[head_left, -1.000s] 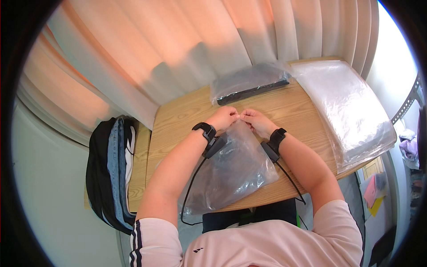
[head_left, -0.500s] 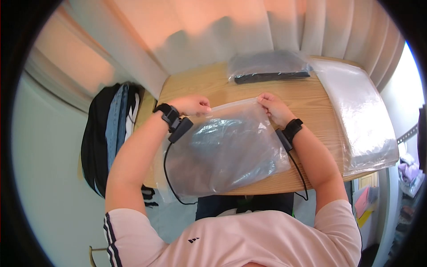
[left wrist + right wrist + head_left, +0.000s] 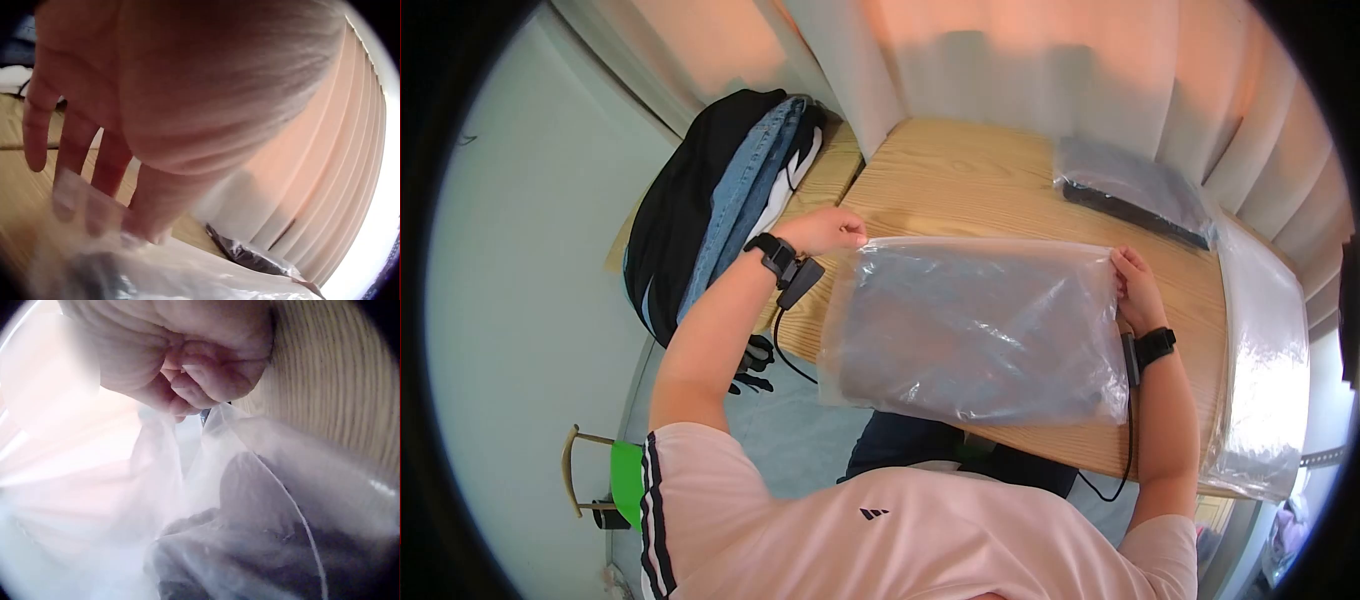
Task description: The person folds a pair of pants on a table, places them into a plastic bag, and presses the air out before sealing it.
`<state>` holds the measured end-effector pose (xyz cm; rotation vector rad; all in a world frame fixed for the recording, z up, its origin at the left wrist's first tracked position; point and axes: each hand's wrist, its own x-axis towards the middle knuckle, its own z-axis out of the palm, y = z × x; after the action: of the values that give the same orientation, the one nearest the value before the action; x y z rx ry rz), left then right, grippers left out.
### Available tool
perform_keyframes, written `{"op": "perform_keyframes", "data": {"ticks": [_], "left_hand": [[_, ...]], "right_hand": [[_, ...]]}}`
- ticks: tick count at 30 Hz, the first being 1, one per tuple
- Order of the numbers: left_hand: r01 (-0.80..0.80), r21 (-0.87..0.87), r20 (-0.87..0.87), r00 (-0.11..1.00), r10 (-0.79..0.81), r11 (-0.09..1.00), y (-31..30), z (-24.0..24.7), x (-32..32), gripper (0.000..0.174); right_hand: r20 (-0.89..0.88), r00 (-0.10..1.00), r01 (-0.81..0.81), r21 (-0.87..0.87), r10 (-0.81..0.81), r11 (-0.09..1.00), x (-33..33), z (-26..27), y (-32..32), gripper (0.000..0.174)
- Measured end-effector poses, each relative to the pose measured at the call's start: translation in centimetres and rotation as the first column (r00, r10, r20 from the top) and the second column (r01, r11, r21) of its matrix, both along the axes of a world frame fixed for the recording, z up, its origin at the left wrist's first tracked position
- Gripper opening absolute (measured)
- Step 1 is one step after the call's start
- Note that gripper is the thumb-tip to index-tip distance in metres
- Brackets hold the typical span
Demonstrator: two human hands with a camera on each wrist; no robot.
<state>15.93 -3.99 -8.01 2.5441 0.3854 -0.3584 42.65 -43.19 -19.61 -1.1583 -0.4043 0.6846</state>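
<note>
A clear plastic bag [image 3: 990,330] with something dark and flat inside lies spread over the table's front edge, its top edge stretched straight between both hands. At the top left corner, my left hand [image 3: 825,232] pinches the bag between thumb and forefinger. In the left wrist view the other fingers [image 3: 78,140] hang down, partly behind the film. My right hand [image 3: 1138,290] grips the top right corner, and its curled fingers [image 3: 215,378] show in the right wrist view with the plastic gathered below them.
Another bagged dark item [image 3: 1135,195] lies at the back right of the wooden table [image 3: 960,170]. Beside it is a stack of clear bags [image 3: 1265,370] on the right edge. Folded black and denim clothes [image 3: 740,190] lie at the left. A curtain [image 3: 1040,80] hangs behind.
The hands, together at the bag's top edge a second ago, have moved apart to its two corners. The bag now lies wide and flatter. The head view has turned left.
</note>
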Motion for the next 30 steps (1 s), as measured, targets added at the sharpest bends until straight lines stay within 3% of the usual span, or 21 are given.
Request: {"op": "perform_keyframes", "data": {"ticks": [1,3,5,12,14,15,17,18,20,21,23,24,26,27,29,30], "left_hand": [[-0.059,0.028,-0.032,0.998,0.060,0.998,0.2,0.0,-0.6,0.018],[-0.015,0.056,0.031,0.999,0.013,0.998,2.3,-1.7,-1.8,0.018],[-0.065,-0.112,0.071,0.995,0.073,0.992,3.5,-3.2,-2.5,0.020],[-0.161,-0.224,0.150,0.969,0.197,0.961,2.6,-5.3,-2.9,0.018],[-0.332,-0.330,0.354,0.824,0.442,0.883,1.8,-5.5,-3.9,0.018],[-0.328,-0.335,0.355,0.824,0.441,0.883,1.0,-5.2,-4.8,0.018],[-0.248,-0.302,0.579,0.719,0.384,0.920,-1.3,-3.6,-7.2,0.021],[-0.243,-0.305,0.575,0.724,0.381,0.921,-3.0,-2.7,-8.5,0.021],[-0.213,-0.110,0.678,0.698,0.230,0.971,-6.7,-0.9,-11.5,0.023],[-0.209,-0.123,0.668,0.705,0.236,0.970,-8.5,-0.4,-12.9,0.023],[-0.032,0.298,0.614,0.772,-0.166,0.954,-11.8,-0.1,-14.7,0.028],[-0.019,0.276,0.608,0.778,-0.159,0.961,-13.0,-0.5,-15.1,0.028],[0.125,0.310,0.603,0.740,-0.297,0.943,-15.0,-1.7,-15.7,0.034],[0.135,0.285,0.612,0.737,-0.288,0.949,-15.5,-2.3,-15.9,0.034],[0.143,0.364,0.584,0.735,-0.345,0.920,-16.4,-3.5,-16.0,0.036],[0.164,0.377,0.562,0.742,-0.366,0.912,-16.4,-4.3,-16.1,0.044]], "right_hand": [[0.003,1.000,0.023,-0.020,-0.023,1.000,-0.1,0.1,-0.1,0.012],[0.021,0.999,0.034,-0.028,-0.034,0.999,0.0,-0.1,0.0,0.014],[0.045,0.999,0.030,-0.041,-0.028,0.999,0.2,-0.4,-0.1,0.013],[0.015,1.000,0.024,-0.003,-0.024,1.000,-0.1,0.2,-0.3,0.014],[-0.006,0.991,0.134,-0.020,-0.134,0.991,-0.4,0.5,-0.2,0.015],[-0.002,0.990,0.137,-0.024,-0.138,0.990,-0.3,0.5,-0.4,0.015],[-0.005,0.996,0.093,-0.012,-0.094,0.996,0.4,0.2,-1.2,0.015],[-0.008,0.995,0.100,-0.017,-0.100,0.995,0.7,0.0,-1.4,0.015],[0.011,0.995,0.099,-0.033,-0.099,0.995,1.2,-0.5,-1.6,0.014],[0.004,0.995,0.104,-0.049,-0.104,0.993,1.6,-0.6,-1.7,0.014],[-0.005,1.000,0.016,-0.086,-0.017,0.996,2.3,-0.9,-2.2,0.014],[-0.017,0.999,0.026,-0.110,-0.028,0.994,2.4,-0.4,-2.7,0.014],[0.259,0.965,0.121,-0.288,-0.044,0.950,1.9,2.5,-4.9,0.015],[0.441,0.893,0.259,-0.354,-0.084,0.899,0.4,5.2,-6.1,0.016],[0.735,0.673,0.359,-0.419,0.080,0.834,-4.3,10.9,-8.2,0.013],[0.727,0.675,0.311,-0.431,0.122,0.847,-7.2,12.0,-8.7,0.011]]}}
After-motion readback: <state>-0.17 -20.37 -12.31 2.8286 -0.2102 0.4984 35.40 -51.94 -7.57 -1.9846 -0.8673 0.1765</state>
